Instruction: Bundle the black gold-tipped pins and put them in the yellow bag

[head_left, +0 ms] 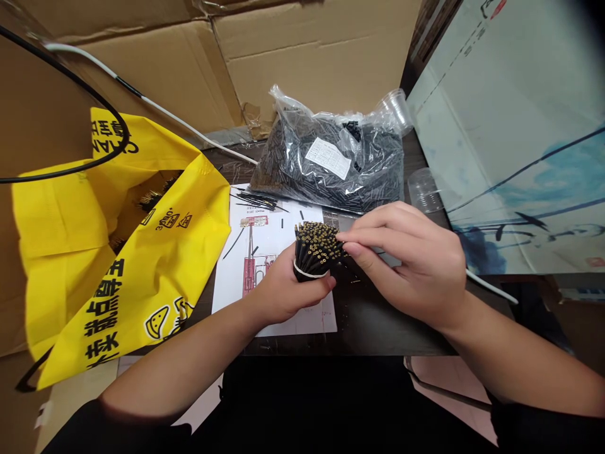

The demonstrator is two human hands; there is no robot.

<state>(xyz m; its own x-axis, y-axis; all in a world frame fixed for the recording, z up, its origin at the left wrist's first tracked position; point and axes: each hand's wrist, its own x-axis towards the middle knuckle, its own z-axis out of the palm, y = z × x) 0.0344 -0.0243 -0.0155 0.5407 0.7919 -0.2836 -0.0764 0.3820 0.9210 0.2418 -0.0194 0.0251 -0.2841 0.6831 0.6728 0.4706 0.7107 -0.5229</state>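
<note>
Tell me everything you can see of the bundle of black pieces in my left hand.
The bundle is a tight cluster of many thin black rods or tubes, with gold-coloured, ring-like ends facing up; those ends look metallic. A pale band wraps around it lower down. It stands roughly upright, slightly tilted, above the white printed sheet. The left hand grips it around the side, while fingers of the right hand are at its upper right edge. Its bottom is hidden.
</note>
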